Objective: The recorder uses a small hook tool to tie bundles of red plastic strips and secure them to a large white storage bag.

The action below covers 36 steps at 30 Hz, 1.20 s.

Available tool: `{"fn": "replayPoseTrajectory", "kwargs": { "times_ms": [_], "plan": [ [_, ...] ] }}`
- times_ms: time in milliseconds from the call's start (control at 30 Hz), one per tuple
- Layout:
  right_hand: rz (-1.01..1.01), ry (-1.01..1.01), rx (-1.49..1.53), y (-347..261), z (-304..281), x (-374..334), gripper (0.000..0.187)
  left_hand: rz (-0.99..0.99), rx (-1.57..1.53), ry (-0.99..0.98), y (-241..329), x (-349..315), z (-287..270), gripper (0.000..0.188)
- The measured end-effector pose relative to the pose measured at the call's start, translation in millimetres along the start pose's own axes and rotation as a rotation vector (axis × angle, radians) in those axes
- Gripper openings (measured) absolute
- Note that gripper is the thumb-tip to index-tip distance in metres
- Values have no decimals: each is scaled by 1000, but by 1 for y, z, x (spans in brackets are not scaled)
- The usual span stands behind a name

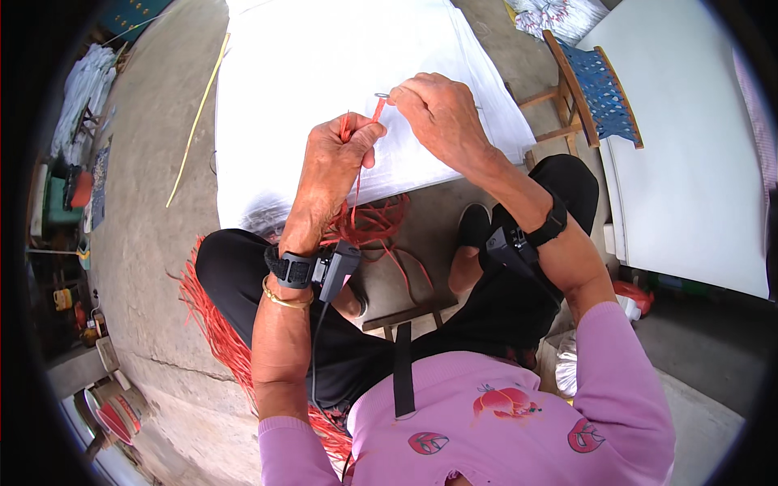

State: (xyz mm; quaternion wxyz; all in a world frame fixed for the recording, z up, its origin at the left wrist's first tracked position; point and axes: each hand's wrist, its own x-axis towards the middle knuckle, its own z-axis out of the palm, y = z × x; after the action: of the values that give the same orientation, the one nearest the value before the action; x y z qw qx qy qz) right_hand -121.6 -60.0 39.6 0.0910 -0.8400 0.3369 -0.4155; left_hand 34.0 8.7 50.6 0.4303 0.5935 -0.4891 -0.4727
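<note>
My left hand (336, 158) is closed around a red plastic string (354, 128), pinching its end upward. My right hand (438, 113) pinches a thin metal needle (382, 96) whose eye sits at the tip of that string. Both hands hover over the near edge of a white woven sack (324, 57) lying on the ground. The string trails down from my left hand into a loose red coil (377, 223) between my knees. Each wrist carries a black strapped device.
A bundle of red strings (215, 324) lies on the concrete by my left leg. A wooden stool with blue netting (596, 89) stands at the right beside a large white surface (697, 146). A yellow strip (194, 121) lies left of the sack. Clutter lines the far left edge.
</note>
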Motion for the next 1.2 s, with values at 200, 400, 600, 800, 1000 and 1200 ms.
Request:
{"fn": "replayPoseTrajectory", "kwargs": {
  "times_ms": [200,400,600,800,1000,1200],
  "plan": [
    [-19,-43,-22,0,2,0,21,33,38,-10,-5,2,-3,15],
    [276,-133,318,-3,1,-1,22,82,14,-7,-7,3,-4,15],
    [250,-213,279,-8,10,-6,25,123,-33,13,-7,4,-1,14],
    [110,-176,173,-7,13,-9,23,100,-17,32,-7,4,-1,16],
    [-162,67,-19,-15,8,-6,13,89,-126,127,-4,7,-5,14],
    [-92,49,96,-24,6,-8,17,7,-426,267,-7,13,-17,17]
  ]
}}
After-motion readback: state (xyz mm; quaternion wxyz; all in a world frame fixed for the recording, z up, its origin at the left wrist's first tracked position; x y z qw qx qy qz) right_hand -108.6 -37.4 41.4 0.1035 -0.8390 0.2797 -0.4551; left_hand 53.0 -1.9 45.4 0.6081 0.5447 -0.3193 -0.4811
